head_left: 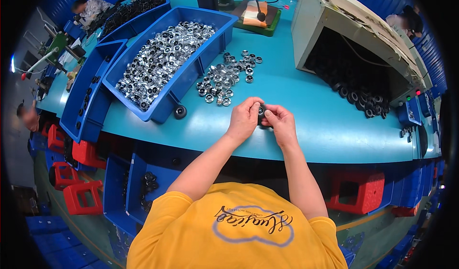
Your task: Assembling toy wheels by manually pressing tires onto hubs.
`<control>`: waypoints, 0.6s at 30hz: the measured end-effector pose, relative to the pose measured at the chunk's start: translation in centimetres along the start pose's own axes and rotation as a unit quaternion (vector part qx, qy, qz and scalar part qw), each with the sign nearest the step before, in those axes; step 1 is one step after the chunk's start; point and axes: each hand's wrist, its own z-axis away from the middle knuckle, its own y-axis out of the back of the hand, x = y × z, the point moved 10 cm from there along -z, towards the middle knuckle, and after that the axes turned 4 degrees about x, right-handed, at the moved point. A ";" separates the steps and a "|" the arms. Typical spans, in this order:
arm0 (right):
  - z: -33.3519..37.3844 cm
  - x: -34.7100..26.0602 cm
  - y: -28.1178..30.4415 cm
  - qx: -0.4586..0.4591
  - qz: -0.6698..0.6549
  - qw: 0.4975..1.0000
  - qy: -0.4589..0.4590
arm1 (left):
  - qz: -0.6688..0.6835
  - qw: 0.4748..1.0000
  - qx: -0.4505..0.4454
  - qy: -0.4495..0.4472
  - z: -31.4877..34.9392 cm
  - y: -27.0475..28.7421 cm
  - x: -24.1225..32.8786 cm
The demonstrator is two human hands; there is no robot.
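My left hand (244, 119) and my right hand (282, 123) meet over the near part of the turquoise table. Between their fingertips is a small wheel (261, 111), with a black tyre around a hub; fingers cover part of it. Beyond my left hand lies a loose group of shiny silver hubs with dark centres (224, 76). A blue bin (155, 107) full of similar hubs stands to the left. One black wheel (180, 111) rests on the table beside that bin's near corner. At the right, many black rubber tyres (366, 101) spill from a box's dark opening.
The pale, worn metal box (306, 34) stands at the right. A narrow blue tray (91, 104) holds a few black wheels at the left. Behind are a green-based stand (270, 27) and a bin of black parts (138, 10). Red stools (83, 197) stand below; other people sit farther off.
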 end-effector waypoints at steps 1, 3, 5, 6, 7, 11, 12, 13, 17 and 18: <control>0.1 -0.3 -0.1 0.002 -0.003 1.000 -0.007 | 0.012 1.000 -0.007 0.023 0.0 0.0 -0.2; 0.1 -0.5 0.0 0.008 -0.019 1.000 -0.012 | 0.069 0.993 -0.039 0.086 0.1 -0.4 -0.7; 0.2 -0.8 0.3 0.013 -0.039 0.999 -0.005 | 0.133 0.983 -0.059 0.109 0.3 -1.1 -0.5; 0.2 -0.9 0.3 0.013 -0.048 0.999 0.000 | 0.151 0.980 -0.064 0.109 0.3 -1.3 -0.5; 0.3 -1.1 0.3 0.010 -0.053 0.999 0.007 | 0.170 0.977 -0.069 0.110 0.4 -1.4 -0.5; 0.7 -1.5 -0.1 0.008 -0.034 0.999 0.029 | 0.199 0.969 -0.078 0.126 0.2 -1.4 -2.2; 0.7 -1.6 -0.2 0.008 -0.026 0.999 0.035 | 0.203 0.968 -0.077 0.129 0.1 -1.4 -2.4; 0.6 -1.3 -0.1 0.009 -0.017 0.999 0.040 | 0.206 0.967 -0.077 0.132 0.1 -1.4 -2.6; 0.6 -1.4 -0.1 0.017 -0.027 0.999 0.042 | 0.201 0.964 -0.090 0.147 0.1 -1.5 -3.0; 0.6 -1.5 0.0 0.019 -0.036 0.998 0.037 | 0.207 0.962 -0.099 0.145 0.2 -1.7 -2.6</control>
